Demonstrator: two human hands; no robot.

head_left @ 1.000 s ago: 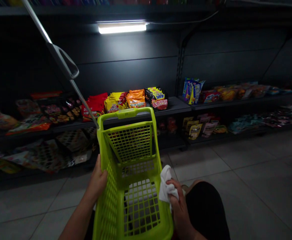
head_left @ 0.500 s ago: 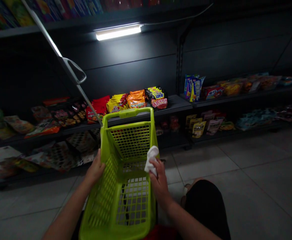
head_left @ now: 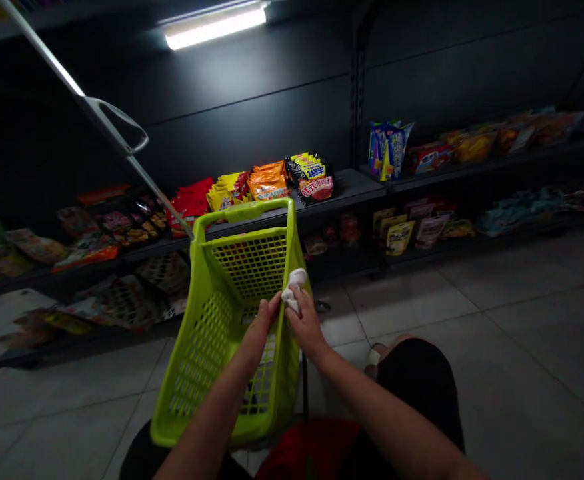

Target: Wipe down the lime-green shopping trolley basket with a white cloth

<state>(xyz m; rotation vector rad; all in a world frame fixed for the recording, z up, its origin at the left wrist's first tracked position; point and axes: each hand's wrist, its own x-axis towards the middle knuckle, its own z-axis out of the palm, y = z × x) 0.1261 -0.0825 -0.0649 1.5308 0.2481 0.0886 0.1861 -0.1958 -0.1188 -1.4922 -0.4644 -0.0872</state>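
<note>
A lime-green plastic shopping basket [head_left: 207, 333] stands in front of me with nothing visible inside. A silver pull handle [head_left: 115, 133] rises from its far left corner. My right hand [head_left: 305, 323] is closed on a crumpled white cloth [head_left: 293, 295], held against the basket's right rim. My left hand [head_left: 262, 323] reaches across over the basket, its fingertips touching the cloth beside my right hand. Whether the left fingers grip the cloth is unclear.
Dark store shelves [head_left: 352, 193] hold packets of noodles and snacks [head_left: 267, 183] just beyond the basket. More packets fill the lower shelves left and right. A tube light [head_left: 215, 25] glows above. Grey floor tiles [head_left: 497, 320] stretch to the right. My knee in dark clothing [head_left: 417, 393] is bottom right.
My left hand left the basket's left rim and crossed to the cloth. My right hand moved the cloth forward along the right rim. The view tilted down and the basket leaned left.
</note>
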